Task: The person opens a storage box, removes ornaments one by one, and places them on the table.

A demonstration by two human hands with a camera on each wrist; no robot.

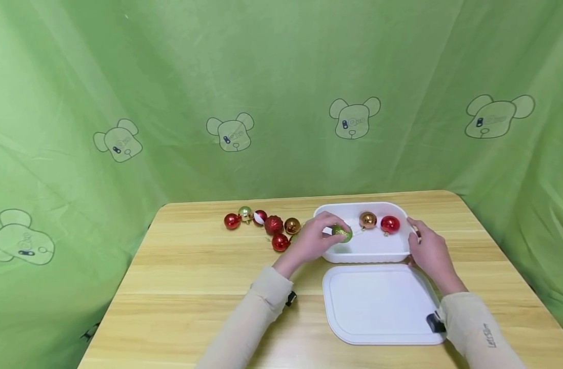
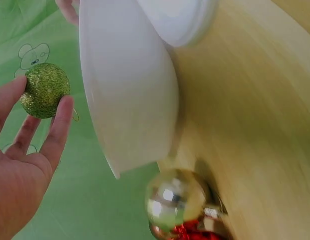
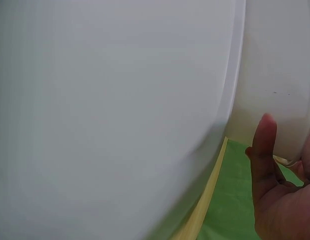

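Observation:
My left hand (image 1: pixel 313 238) pinches a glittery green Christmas ball (image 1: pixel 342 233) between thumb and fingertips, over the left part of a white plastic box (image 1: pixel 374 247). In the left wrist view, a small hanging loop shows beside the green ball (image 2: pixel 44 91). Inside the box, a copper-coloured ball (image 1: pixel 367 220) and a shiny red ball (image 1: pixel 389 224) lie towards the back. At the box's right end, my right hand (image 1: pixel 430 252) grips the rim and side wall. The right wrist view has a finger (image 3: pixel 265 142) against the outer wall.
Left of the box lies a cluster of several balls, among them a textured red one (image 1: pixel 274 225), a gold one (image 1: pixel 292 225) and a shiny red one (image 1: pixel 280 242). In front of the box a white lid (image 1: pixel 383 305) lies flat on the wooden table (image 1: pixel 194 287). Green cloth (image 1: pixel 281 169) hangs behind.

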